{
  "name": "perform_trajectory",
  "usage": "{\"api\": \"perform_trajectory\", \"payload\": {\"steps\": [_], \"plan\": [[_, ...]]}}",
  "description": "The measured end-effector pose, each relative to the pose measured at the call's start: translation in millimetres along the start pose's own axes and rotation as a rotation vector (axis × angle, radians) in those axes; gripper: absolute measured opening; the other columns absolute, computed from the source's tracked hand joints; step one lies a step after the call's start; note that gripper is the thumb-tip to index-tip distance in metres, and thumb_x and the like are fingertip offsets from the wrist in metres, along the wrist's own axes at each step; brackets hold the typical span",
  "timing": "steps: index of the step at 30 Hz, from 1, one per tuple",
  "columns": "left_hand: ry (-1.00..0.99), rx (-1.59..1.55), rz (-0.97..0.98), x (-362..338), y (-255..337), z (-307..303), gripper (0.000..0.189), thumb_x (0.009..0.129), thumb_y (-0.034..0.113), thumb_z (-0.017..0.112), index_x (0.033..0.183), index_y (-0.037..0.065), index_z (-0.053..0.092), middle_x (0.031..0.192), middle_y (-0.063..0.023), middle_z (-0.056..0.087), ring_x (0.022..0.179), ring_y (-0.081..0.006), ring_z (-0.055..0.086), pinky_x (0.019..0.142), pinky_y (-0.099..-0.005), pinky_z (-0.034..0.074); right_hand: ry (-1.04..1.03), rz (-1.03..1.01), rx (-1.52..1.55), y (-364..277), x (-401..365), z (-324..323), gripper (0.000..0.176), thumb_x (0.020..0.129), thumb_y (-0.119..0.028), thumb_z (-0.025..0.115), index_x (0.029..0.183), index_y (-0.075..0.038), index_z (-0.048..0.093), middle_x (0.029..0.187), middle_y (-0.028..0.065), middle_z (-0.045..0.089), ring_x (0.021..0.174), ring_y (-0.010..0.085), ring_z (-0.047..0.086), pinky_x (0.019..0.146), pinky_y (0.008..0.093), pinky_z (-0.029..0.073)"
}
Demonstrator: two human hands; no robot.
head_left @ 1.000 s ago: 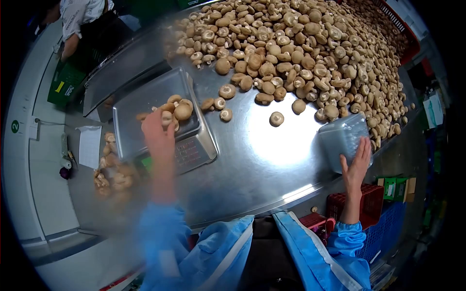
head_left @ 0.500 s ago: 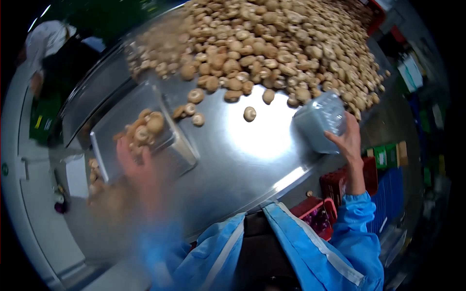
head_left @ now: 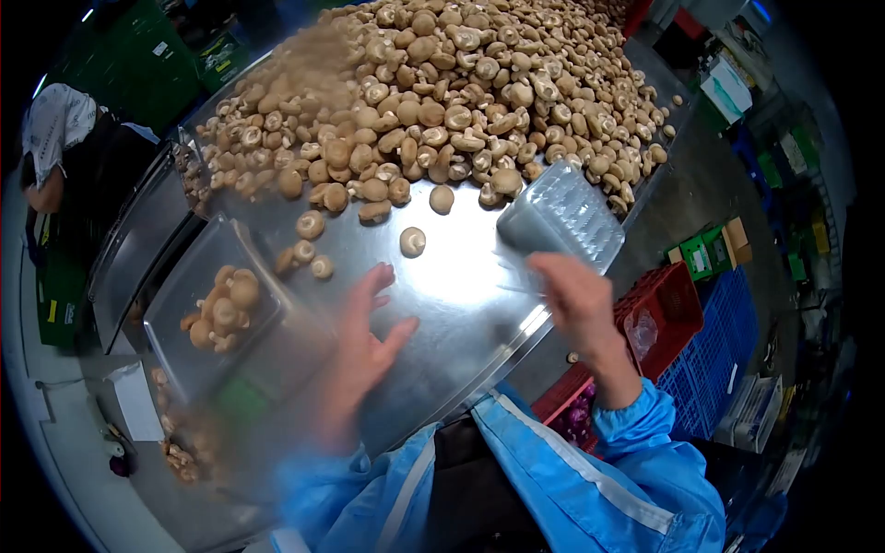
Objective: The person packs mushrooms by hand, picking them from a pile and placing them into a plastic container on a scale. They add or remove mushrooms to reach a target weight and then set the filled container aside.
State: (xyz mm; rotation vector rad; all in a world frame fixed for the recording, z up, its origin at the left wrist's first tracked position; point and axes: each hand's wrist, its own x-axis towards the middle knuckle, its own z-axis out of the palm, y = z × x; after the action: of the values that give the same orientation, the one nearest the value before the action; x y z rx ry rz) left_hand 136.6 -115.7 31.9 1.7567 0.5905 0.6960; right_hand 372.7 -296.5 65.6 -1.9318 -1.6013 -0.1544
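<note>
My left hand point(head_left: 364, 346) is over the steel table, thumb and fingers spread, holding nothing. My right hand point(head_left: 583, 300) is closed, thumb and fingertips together, at the near edge of a stack of clear plastic trays point(head_left: 567, 221). Faint see-through streaks show by its fingertips; whatever is between them cannot be made out. To the left, a clear plastic tray point(head_left: 171, 343) carries several shiitake mushrooms point(head_left: 224, 309). A few loose mushrooms point(head_left: 412, 241) lie on the bare metal between tray and stack.
A large heap of mushrooms point(head_left: 461, 92) covers the far side of the steel table point(head_left: 442, 346). Red crates point(head_left: 678, 300) and a blue crate point(head_left: 710, 355) stand below its right edge. Another person point(head_left: 60, 138) is at the far left. Part of the view is smeared.
My left hand has let go of the mushrooms in the left tray and moved right. My right hand has shifted from the stack's right side to its near edge. The view has turned.
</note>
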Motion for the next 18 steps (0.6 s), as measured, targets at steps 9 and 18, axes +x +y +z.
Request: {"api": "perform_trajectory", "payload": {"steps": [9,18], "plan": [[-0.085,-0.375,-0.789,-22.5,-68.3,-9.4,0.023,0.101,0.012,0.043,0.112,-0.006,0.05,0.093,-0.0247,0.066,0.064,-0.0242,0.068,0.046,-0.0242,0.052,-0.411,0.642,0.861,23.9,-12.3,126.4,0.048,0.09,-0.015,0.065,0.133,0.0,0.048,0.087,0.009,0.069,0.075,0.0115,0.065,0.066,0.0271,0.053],[0.255,-1.012,-1.094,-23.1,-143.1,-21.4,0.044,0.087,-0.005,0.045,0.129,-0.01,0.036,0.112,-0.0346,0.059,0.072,-0.0314,0.067,0.058,-0.0299,0.057,-0.449,1.099,1.107,-2.7,-11.6,179.7,0.052,0.097,-0.004,0.036,0.146,0.006,0.021,0.099,0.0189,0.066,0.05,0.0139,0.055,0.046,0.0259,0.047]]}}
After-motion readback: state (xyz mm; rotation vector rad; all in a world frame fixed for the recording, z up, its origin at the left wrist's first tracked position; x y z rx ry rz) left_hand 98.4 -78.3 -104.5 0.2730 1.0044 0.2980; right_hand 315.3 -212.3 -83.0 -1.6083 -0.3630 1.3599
